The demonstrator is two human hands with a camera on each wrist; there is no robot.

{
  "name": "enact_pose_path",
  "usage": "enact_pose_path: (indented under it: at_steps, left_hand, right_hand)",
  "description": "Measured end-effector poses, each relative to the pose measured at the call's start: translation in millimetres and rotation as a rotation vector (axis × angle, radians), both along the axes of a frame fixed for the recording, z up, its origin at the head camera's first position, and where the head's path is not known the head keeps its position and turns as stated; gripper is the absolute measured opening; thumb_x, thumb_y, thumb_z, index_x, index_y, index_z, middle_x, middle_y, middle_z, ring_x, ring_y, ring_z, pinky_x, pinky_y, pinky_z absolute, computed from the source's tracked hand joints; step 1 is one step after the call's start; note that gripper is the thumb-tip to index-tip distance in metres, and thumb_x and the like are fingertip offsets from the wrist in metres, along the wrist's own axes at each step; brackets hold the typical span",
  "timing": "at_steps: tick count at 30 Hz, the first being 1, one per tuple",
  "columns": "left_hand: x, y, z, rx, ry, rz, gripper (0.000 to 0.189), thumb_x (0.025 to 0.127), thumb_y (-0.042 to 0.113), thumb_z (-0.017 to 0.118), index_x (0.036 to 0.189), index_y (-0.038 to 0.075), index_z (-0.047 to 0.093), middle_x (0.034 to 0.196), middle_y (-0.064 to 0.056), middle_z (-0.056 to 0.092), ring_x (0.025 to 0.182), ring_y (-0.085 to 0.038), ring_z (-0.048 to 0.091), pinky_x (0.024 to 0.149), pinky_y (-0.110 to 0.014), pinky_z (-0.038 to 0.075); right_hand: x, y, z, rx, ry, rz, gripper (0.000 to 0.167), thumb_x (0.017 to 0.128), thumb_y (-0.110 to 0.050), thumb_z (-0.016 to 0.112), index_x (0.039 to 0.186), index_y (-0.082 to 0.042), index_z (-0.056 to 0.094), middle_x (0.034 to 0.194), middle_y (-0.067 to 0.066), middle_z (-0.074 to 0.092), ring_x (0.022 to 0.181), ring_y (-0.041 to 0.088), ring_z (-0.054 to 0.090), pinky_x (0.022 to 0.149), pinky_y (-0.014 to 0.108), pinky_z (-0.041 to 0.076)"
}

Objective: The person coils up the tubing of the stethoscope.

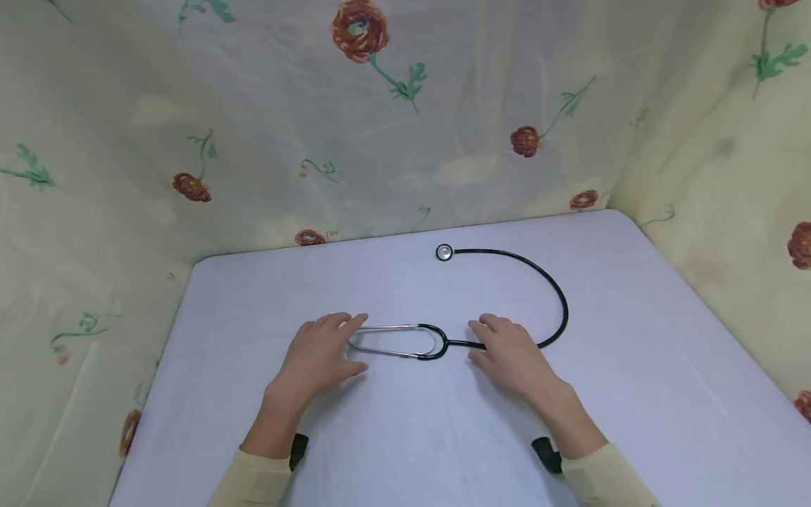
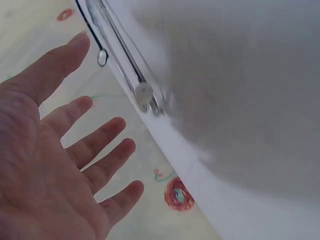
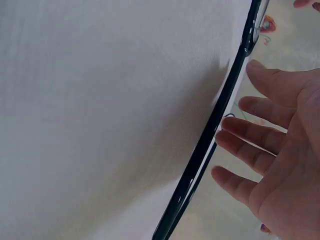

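Seeing the stethoscope [image 1: 447, 343] lying uncoiled mid-worktop [image 1: 405, 436], aiming its metal eartubes [image 1: 388, 352] at nine o'clock and curving its black tubing [image 1: 565, 310] through three o'clock round to the chestpiece [image 1: 444, 252] at twelve. Hovering at the eartube end with the left hand [image 1: 324, 355], and over the tubing at three o'clock with the right hand [image 1: 510, 355]; parting the fingers [image 2: 102, 138] of both loosely, grasping nothing. Being unable to rule out light contact at the tubing. Judging by this, only positioning hands so far; leaving any gripping or lifting undone. Nearing the worktop's twelve-o'clock edge with the chestpiece, floral fabric [image 1: 253, 162] rising beyond; finding open room between the hands toward six o'clock, and more toward ten.
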State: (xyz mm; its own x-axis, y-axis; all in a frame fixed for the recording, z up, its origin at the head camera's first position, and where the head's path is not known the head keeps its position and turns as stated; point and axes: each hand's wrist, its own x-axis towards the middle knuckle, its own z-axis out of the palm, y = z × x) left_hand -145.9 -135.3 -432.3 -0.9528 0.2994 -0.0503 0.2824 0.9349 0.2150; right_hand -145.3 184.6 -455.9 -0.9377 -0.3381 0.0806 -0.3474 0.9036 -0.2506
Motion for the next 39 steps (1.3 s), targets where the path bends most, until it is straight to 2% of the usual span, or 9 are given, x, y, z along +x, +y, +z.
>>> enact_pose_path:
  at_steps: [4,7,13,17,22,26,29,39]
  left_hand:
    - [-6.4,10.2,-4.2,-0.018,-0.020,-0.020,0.077,0.081,0.043,0.080,0.148,0.027,0.046,0.142,-0.003,0.056,0.133,-0.026,0.051,0.111,-0.050,0.038]
    - [-10.3,16.6,-9.0,-0.009,-0.042,-0.038,0.077,0.080,0.041,0.082,0.147,0.026,0.047,0.141,-0.004,0.056,0.133,-0.026,0.051,0.112,-0.049,0.038]
    - [-15.8,24.5,-20.7,-0.010,-0.057,-0.078,0.074,0.079,0.039,0.082,0.145,0.026,0.050,0.133,-0.003,0.059,0.125,-0.024,0.055,0.108,-0.046,0.041]
    - [-18.2,28.8,-24.6,-0.041,-0.044,-0.067,0.071,0.078,0.039,0.083,0.142,0.026,0.053,0.127,-0.003,0.060,0.115,-0.023,0.058,0.101,-0.044,0.045]
    - [-20.2,31.7,-25.1,-0.080,-0.012,-0.061,0.067,0.077,0.039,0.085,0.137,0.026,0.058,0.121,-0.002,0.062,0.107,-0.020,0.059,0.092,-0.041,0.049]
    - [-21.3,33.6,-21.8,-0.105,0.021,-0.101,0.061,0.077,0.040,0.085,0.132,0.027,0.062,0.113,-0.001,0.061,0.097,-0.018,0.058,0.080,-0.036,0.049]
    - [-22.4,36.4,-19.2,-0.119,0.040,-0.133,0.058,0.076,0.041,0.085,0.129,0.026,0.064,0.108,-0.001,0.062,0.091,-0.017,0.058,0.073,-0.033,0.048]
    - [-23.3,41.9,-21.1,-0.117,0.014,-0.160,0.055,0.076,0.046,0.083,0.125,0.026,0.068,0.104,0.001,0.061,0.085,-0.015,0.059,0.070,-0.032,0.047]
  right_hand:
    - [-1.8,-6.2,-1.7,0.025,-0.007,0.026,0.038,0.089,-0.013,0.072,0.125,-0.001,0.065,0.113,0.013,0.065,0.102,0.030,0.062,0.087,0.044,0.051]
    - [-3.1,-9.5,-3.6,0.047,0.004,0.043,0.034,0.087,-0.008,0.072,0.121,-0.003,0.068,0.102,0.009,0.063,0.092,0.026,0.060,0.079,0.040,0.052]
    - [-5.5,-13.7,-6.0,0.074,0.058,0.069,0.028,0.084,-0.003,0.073,0.113,-0.004,0.070,0.094,0.007,0.061,0.088,0.025,0.060,0.073,0.038,0.052]
    - [-7.3,-15.9,-7.1,0.095,0.060,0.070,0.025,0.084,-0.003,0.073,0.109,-0.005,0.071,0.093,0.007,0.061,0.090,0.025,0.062,0.074,0.038,0.053]
    - [-10.0,-18.1,-6.2,0.118,0.056,0.065,0.019,0.085,-0.004,0.071,0.104,-0.006,0.071,0.090,0.006,0.062,0.088,0.025,0.063,0.072,0.038,0.053]
    - [-13.2,-20.7,-4.0,0.127,0.049,0.049,0.012,0.085,-0.001,0.068,0.094,-0.008,0.072,0.083,0.005,0.065,0.081,0.023,0.065,0.066,0.037,0.053]
    - [-15.0,-21.9,-1.8,0.131,0.040,0.045,0.013,0.084,0.002,0.065,0.086,-0.009,0.072,0.078,0.003,0.065,0.075,0.022,0.065,0.063,0.036,0.052]
    - [-14.8,-23.6,8.7,0.101,0.009,0.035,0.018,0.079,0.004,0.059,0.078,-0.010,0.070,0.074,0.001,0.064,0.068,0.018,0.061,0.062,0.036,0.050]
